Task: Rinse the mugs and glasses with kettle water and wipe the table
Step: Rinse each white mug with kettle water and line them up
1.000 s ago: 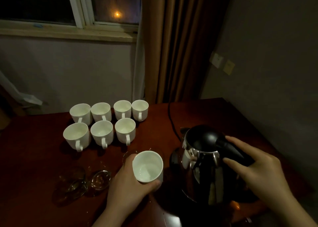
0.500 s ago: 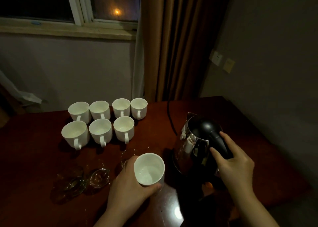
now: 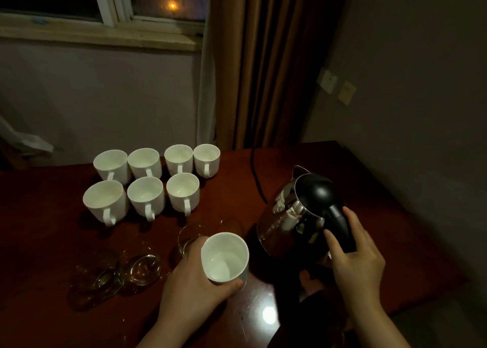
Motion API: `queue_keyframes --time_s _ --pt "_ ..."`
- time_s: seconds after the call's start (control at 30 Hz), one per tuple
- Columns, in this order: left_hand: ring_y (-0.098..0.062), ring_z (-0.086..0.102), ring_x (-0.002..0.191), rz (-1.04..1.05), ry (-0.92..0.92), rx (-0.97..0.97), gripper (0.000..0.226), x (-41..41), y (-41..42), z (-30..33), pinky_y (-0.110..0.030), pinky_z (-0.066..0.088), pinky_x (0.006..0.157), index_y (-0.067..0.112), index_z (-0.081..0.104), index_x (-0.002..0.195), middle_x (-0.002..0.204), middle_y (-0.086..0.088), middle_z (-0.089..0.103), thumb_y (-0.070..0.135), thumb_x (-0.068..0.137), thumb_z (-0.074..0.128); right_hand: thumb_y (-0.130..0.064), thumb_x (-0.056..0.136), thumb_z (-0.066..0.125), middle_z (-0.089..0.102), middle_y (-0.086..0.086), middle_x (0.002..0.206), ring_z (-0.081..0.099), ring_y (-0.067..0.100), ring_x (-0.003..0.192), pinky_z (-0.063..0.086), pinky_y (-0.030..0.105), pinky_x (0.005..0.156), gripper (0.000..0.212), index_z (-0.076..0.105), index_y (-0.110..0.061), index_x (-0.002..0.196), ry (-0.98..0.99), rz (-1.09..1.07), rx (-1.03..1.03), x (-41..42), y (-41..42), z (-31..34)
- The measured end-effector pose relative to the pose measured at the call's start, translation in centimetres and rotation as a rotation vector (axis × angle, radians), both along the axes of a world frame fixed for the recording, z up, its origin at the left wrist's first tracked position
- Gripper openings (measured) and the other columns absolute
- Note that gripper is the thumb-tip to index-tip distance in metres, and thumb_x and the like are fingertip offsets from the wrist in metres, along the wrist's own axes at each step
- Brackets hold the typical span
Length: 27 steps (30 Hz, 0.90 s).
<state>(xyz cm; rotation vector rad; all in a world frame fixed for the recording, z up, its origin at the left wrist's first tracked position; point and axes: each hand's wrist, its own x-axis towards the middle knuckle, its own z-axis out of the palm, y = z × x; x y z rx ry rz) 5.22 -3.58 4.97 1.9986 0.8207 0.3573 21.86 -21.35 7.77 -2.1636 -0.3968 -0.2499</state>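
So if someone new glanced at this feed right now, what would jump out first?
Probably the two hands up front: the left hand holds a white mug, the right hand grips the handle of a tilted steel kettle. Behind them, seven white mugs stand in two rows on the dark table.
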Motion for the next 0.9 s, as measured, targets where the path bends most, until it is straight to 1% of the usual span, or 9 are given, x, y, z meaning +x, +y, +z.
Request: queue_keyframes --time_s 0.13,0.23,0.4,0.5,0.63,0.77,0.83,0.87,0.9 --pt "-0.001 0.052 0.097 0.005 -0.013 0.013 0.080 0.2 0.3 -0.3 -0.025 0.045 0.078 0.049 0.039 0.111 0.104 0.029 0.053 0.067 0.038 0.066 -0.010 0.077 0.071 0.052 -0.007 0.100 0.047 0.005 0.084 0.032 0.009 0.072 0.059 0.048 -0.032 0.127 -0.015 0.047 -0.011 -0.6 -0.5 -0.5" --pt "-0.002 0.053 0.099 0.015 -0.028 0.014 0.081 0.2 0.5 -0.5 -0.026 0.046 0.078 0.045 0.042 0.115 0.105 0.026 0.055 0.060 0.043 0.075 -0.011 0.077 0.071 0.052 -0.010 0.105 0.049 0.008 0.096 0.037 0.020 0.082 0.062 0.043 -0.042 0.122 0.027 0.046 0.022 -0.8 -0.9 -0.6" --pt "-0.004 0.053 0.099 0.009 -0.028 0.008 0.082 0.1 0.6 -0.6 -0.030 0.047 0.081 0.046 0.040 0.115 0.107 0.025 0.054 0.062 0.041 0.073 -0.013 0.080 0.068 0.051 -0.006 0.099 0.049 0.011 0.090 0.037 0.024 0.078 0.058 0.048 -0.031 0.131 0.038 0.040 -0.012 -0.6 -0.6 -0.3" --pt "-0.003 0.053 0.098 -0.005 -0.024 0.002 0.083 0.3 0.4 -0.4 -0.027 0.047 0.079 0.048 0.039 0.114 0.106 0.026 0.054 0.068 0.037 0.064 -0.017 0.084 0.064 0.047 -0.007 0.100 0.047 0.011 0.092 0.038 0.027 0.080 0.057 0.043 -0.031 0.135 0.076 0.027 -0.027 0.0 0.1 0.4" --pt "-0.001 0.053 0.095 -0.026 -0.015 -0.023 0.082 0.3 0.1 0.1 -0.022 0.044 0.074 0.050 0.038 0.111 0.105 0.025 0.055 0.069 0.036 0.063 -0.018 0.086 0.062 0.044 -0.008 0.105 0.045 0.010 0.095 0.039 0.025 0.081 0.061 0.036 -0.031 0.140 0.105 0.075 -0.061 0.1 1.4 0.7" --pt "0.004 0.051 0.092 -0.024 -0.004 -0.038 0.073 0.2 0.0 0.5 -0.019 0.041 0.072 0.057 0.035 0.102 0.103 0.029 0.053 0.068 0.035 0.062 -0.017 0.087 0.059 0.045 -0.003 0.112 0.041 0.010 0.097 0.035 0.025 0.080 0.062 0.032 -0.032 0.141 0.149 0.074 -0.080 -0.3 1.7 0.1" --pt "0.003 0.051 0.094 -0.022 -0.009 -0.025 0.073 0.1 0.1 0.5 -0.021 0.044 0.075 0.056 0.035 0.102 0.103 0.030 0.052 0.068 0.036 0.062 -0.019 0.085 0.061 0.043 0.006 0.120 0.039 0.016 0.105 0.037 0.031 0.085 0.061 0.036 -0.029 0.140 0.079 -0.006 -0.212 -0.5 1.8 0.1" --pt "0.002 0.052 0.095 -0.022 -0.011 -0.015 0.073 0.1 0.2 0.5 -0.023 0.044 0.077 0.056 0.035 0.103 0.103 0.030 0.052 0.068 0.036 0.062 -0.018 0.083 0.064 0.039 0.010 0.127 0.037 0.022 0.113 0.039 0.037 0.091 0.060 0.039 -0.026 0.137 0.011 -0.056 -0.251 -0.9 2.0 0.1" --pt "0.002 0.052 0.096 -0.016 -0.012 -0.009 0.072 0.1 0.2 0.5 -0.024 0.045 0.077 0.056 0.036 0.102 0.104 0.030 0.053 0.068 0.037 0.062 -0.017 0.081 0.066 0.034 0.012 0.132 0.034 0.027 0.120 0.038 0.042 0.097 0.058 0.043 -0.023 0.134 -0.062 -0.073 -0.230 -1.6 2.3 0.3"
